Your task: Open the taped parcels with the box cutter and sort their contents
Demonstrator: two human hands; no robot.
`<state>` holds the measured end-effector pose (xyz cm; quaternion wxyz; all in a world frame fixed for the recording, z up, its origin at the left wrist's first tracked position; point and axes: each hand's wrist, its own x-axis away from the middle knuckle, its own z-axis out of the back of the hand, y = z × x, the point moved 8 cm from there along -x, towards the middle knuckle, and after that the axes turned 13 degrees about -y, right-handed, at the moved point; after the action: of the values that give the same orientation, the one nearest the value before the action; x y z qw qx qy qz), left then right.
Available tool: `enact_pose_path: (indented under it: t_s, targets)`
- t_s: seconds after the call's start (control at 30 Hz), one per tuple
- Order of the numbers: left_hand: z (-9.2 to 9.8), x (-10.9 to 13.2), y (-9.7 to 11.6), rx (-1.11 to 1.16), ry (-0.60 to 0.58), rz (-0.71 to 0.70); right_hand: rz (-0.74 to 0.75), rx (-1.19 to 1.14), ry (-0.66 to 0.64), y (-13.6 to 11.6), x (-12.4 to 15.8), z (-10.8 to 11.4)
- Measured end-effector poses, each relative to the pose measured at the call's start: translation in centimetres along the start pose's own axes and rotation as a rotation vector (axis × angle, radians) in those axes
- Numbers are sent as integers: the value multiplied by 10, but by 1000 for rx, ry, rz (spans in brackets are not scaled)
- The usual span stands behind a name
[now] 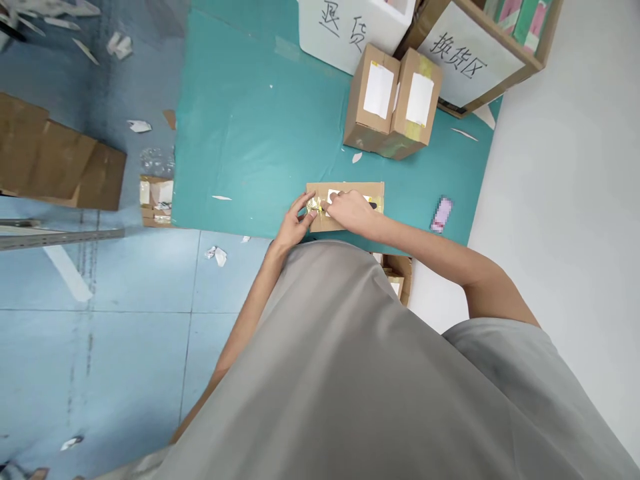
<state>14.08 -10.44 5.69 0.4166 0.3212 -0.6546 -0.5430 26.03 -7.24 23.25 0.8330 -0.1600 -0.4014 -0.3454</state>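
A small cardboard box (327, 223) with clear tape and a white label lies flat near the front edge of the teal-covered table. My left hand (294, 223) rests on its left end, with the thumb and fingers spread apart on the taped top. Bent over the label, my right hand (353, 212) has its fingers closed, their tips near the tape by my left thumb. A slim tool's dark end (373, 205) shows just past my right palm; the hand hides most of it, so its kind is unclear.
Two taped cardboard boxes (377, 93) stand behind my hands. A white bin (340, 33) and an open carton (465, 60), both with handwritten signs, are farther back. A blurred pink item (441, 214) lies at the right. Flattened cardboard (60, 157) and paper scraps litter the floor.
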Motion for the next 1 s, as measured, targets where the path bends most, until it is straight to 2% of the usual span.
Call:
enact_pose_path:
  t_s: [0.13,0.27,0.37,0.5,0.63,0.77,0.9,1.0]
  targets:
    - [2,0,-2,-7,9,10,-51,-29,-36,21,8,-15]
    - [3,1,-3,-13,11,18,-172,-46,-121,69,34,-50]
    - [2,0,-2,-35,5,41,-225,-72,-109,97,52,-72]
    - [6,-4,7,-91,15,44,-236,-143,-90,111,56,-88]
    - [26,-10,27,-214,100,39,-232,-211,-69,100,48,-89]
    - [46,-18,55,-479,270,48,-164,-240,-31,64,33,-76]
    - [46,-22,73,-689,422,43,-138,-254,3,38,20,-62]
    - [42,-22,72,-713,449,52,-156,-272,2,39,24,-67]
